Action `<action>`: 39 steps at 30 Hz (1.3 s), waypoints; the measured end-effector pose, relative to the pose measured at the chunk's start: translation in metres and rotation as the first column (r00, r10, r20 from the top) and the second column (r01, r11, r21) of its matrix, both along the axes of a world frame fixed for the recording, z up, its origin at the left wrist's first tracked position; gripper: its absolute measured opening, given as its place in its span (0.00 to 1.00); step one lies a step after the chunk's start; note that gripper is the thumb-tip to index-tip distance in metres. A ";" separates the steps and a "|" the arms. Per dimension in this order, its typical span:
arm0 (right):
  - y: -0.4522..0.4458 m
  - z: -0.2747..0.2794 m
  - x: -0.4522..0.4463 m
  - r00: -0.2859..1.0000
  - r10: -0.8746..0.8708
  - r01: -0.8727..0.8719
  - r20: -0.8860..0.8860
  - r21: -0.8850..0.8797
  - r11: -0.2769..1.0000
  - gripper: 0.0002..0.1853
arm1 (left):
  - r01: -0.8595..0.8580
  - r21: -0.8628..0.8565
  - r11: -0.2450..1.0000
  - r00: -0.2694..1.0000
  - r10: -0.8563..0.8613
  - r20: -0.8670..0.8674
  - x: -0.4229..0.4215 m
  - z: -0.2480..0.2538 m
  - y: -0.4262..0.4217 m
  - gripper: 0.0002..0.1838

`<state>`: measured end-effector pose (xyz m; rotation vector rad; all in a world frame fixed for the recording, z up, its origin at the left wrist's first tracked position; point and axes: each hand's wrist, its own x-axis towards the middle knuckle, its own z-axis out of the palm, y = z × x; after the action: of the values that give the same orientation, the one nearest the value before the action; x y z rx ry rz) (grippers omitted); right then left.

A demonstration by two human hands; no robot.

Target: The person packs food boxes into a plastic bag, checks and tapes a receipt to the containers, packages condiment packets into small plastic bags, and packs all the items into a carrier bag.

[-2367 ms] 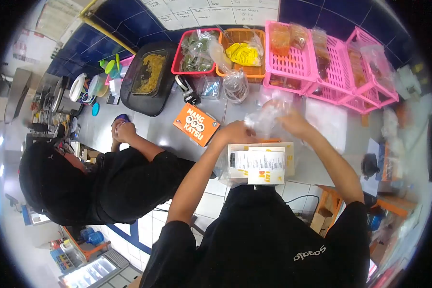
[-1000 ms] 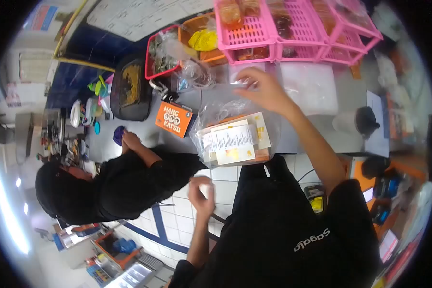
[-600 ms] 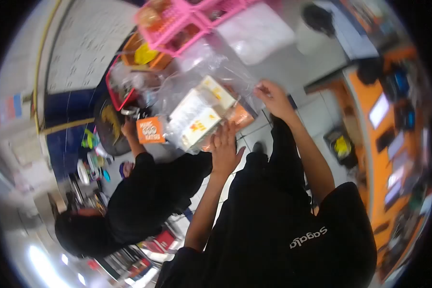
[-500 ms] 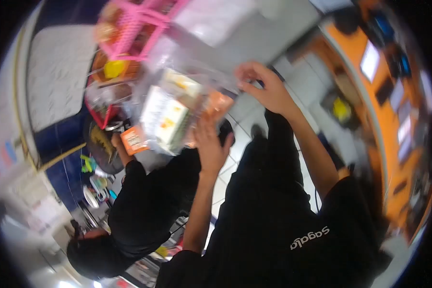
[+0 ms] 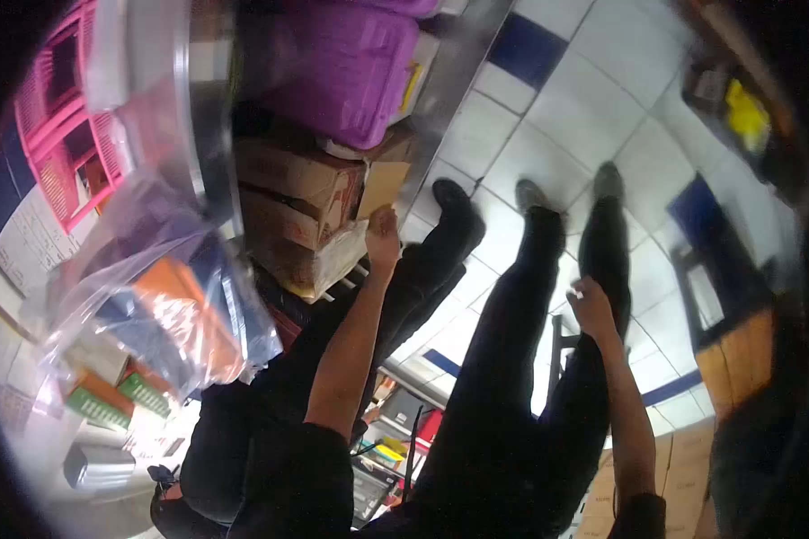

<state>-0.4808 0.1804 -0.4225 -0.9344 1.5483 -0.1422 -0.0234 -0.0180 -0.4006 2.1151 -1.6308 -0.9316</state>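
Note:
My left hand (image 5: 384, 238) is in front of cardboard boxes, its fingers curled in and nothing visible in them. Just beyond it is a brown cardboard flap (image 5: 385, 189); I cannot tell whether they touch. Lower on the right, my right hand (image 5: 593, 310) hangs over my dark trouser leg with its fingers bent inward, and no object shows in it. To the left of both hands lies a clear plastic bag (image 5: 126, 225) around an orange packet (image 5: 193, 310) and dark blue packets.
Another person in black (image 5: 220, 449) is close on my left. Cardboard boxes (image 5: 283, 193) and a purple plastic bin (image 5: 355, 76) sit under the counter. A pink basket (image 5: 63, 117) stands on top. White tiled floor (image 5: 593, 81) spreads ahead, with a dark frame (image 5: 701, 278) at right.
My view has swung toward the floor and under-counter boxes. My left hand has come away from the bag of packets; my right hand has dropped lower, and its fingers are more curled.

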 end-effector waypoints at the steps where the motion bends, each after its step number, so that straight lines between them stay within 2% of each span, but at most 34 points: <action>1: 0.007 0.004 0.004 0.995 -0.077 0.063 0.063 0.195 0.979 0.16 | -0.192 0.021 0.981 0.948 0.191 -0.256 0.018 -0.027 -0.010 0.10; 2: 0.009 0.012 0.005 0.993 -0.078 0.065 0.092 0.136 0.989 0.17 | -0.285 0.056 0.957 0.886 0.285 -0.365 0.023 -0.035 -0.014 0.10; 3: 0.010 0.015 0.002 0.991 -0.071 0.054 0.113 0.149 0.987 0.17 | -0.377 0.094 0.921 0.802 0.376 -0.464 0.027 -0.042 -0.018 0.10; 4: 0.009 0.017 0.000 0.989 0.061 -0.086 0.136 0.187 0.979 0.16 | -0.226 0.041 0.973 0.948 0.229 -0.221 0.010 -0.025 -0.036 0.11; 5: 0.006 0.013 0.002 0.968 0.196 -0.226 0.158 0.205 0.952 0.16 | -0.061 0.025 0.998 0.997 0.060 0.040 -0.001 -0.009 -0.052 0.12; 6: 0.004 0.009 0.004 0.962 0.209 -0.242 0.174 0.195 0.951 0.16 | -0.074 0.018 0.997 0.996 0.073 0.057 0.001 0.001 -0.065 0.12; 8: -0.003 -0.002 0.007 0.961 -0.204 0.159 0.187 0.229 0.960 0.14 | 0.156 -0.301 0.941 0.914 -0.022 0.404 0.019 0.018 -0.090 0.13; 10: -0.022 0.005 0.005 0.956 -0.220 0.176 0.192 0.222 0.959 0.13 | -0.180 -0.451 0.874 0.832 0.379 0.404 0.059 0.035 -0.112 0.16; 11: -0.029 0.007 0.004 0.950 -0.249 0.208 0.186 0.215 0.954 0.12 | -0.280 -0.431 0.858 0.788 0.462 0.408 0.088 0.041 -0.124 0.16; 13: -0.025 0.004 0.001 0.965 -0.187 0.157 0.183 0.166 0.974 0.11 | -0.383 -0.254 0.888 0.784 0.458 0.419 0.146 0.055 -0.140 0.17; 15: -0.029 0.009 0.005 0.988 -0.079 0.050 0.136 0.209 0.977 0.11 | -0.390 -0.140 0.910 0.801 0.410 0.436 0.181 0.076 -0.133 0.18; 16: -0.026 0.009 0.009 0.989 -0.087 0.060 0.116 0.216 0.975 0.11 | -0.382 -0.119 0.917 0.795 0.391 0.463 0.188 0.088 -0.125 0.18; 19: -0.027 0.005 0.015 0.979 -0.105 0.068 0.172 0.210 0.975 0.12 | -0.320 -0.152 0.935 0.724 0.344 0.598 0.192 0.097 -0.084 0.19; 21: -0.032 0.011 0.014 0.983 -0.073 0.048 0.169 0.150 0.988 0.12 | -0.287 -0.160 0.944 0.688 0.319 0.652 0.199 0.082 -0.076 0.20; 25: -0.031 0.006 0.008 0.991 -0.111 0.090 0.076 0.230 0.969 0.14 | -0.287 -0.145 0.947 0.635 0.302 0.711 0.238 0.038 -0.092 0.21; 27: -0.049 0.023 0.008 0.964 -0.201 0.149 0.172 0.274 0.950 0.14 | -0.267 -0.126 0.956 0.622 0.270 0.735 0.248 0.017 -0.106 0.22; 28: -0.050 0.023 0.010 0.974 -0.177 0.135 0.142 0.264 0.955 0.13 | -0.251 -0.128 0.960 0.612 0.259 0.747 0.252 0.006 -0.110 0.22; 29: -0.059 0.030 0.010 0.953 -0.236 0.173 0.193 0.293 0.940 0.12 | -0.239 -0.114 0.964 0.601 0.239 0.763 0.262 -0.007 -0.115 0.23; 31: -0.064 0.031 0.015 0.960 -0.179 0.138 0.216 0.190 0.972 0.11 | -0.227 -0.101 0.969 0.582 0.218 0.784 0.258 -0.020 -0.128 0.23; 32: -0.062 0.030 0.013 0.962 -0.169 0.128 0.216 0.194 0.973 0.11 | -0.234 -0.106 0.967 0.583 0.227 0.780 0.257 -0.025 -0.137 0.24; 35: -0.055 0.023 0.014 0.962 -0.170 0.144 0.212 0.134 0.981 0.10 | -0.244 -0.156 0.957 0.590 0.274 0.759 0.246 -0.011 -0.163 0.25; 39: -0.049 0.016 0.005 0.969 -0.198 0.157 0.148 0.250 0.955 0.08 | -0.233 -0.284 0.930 0.596 0.367 0.714 0.215 0.042 -0.157 0.26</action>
<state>-0.4762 0.1312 -0.4067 -0.5787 1.4510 -0.1580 0.1915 -0.1749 -0.3584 2.7248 -1.4717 0.2814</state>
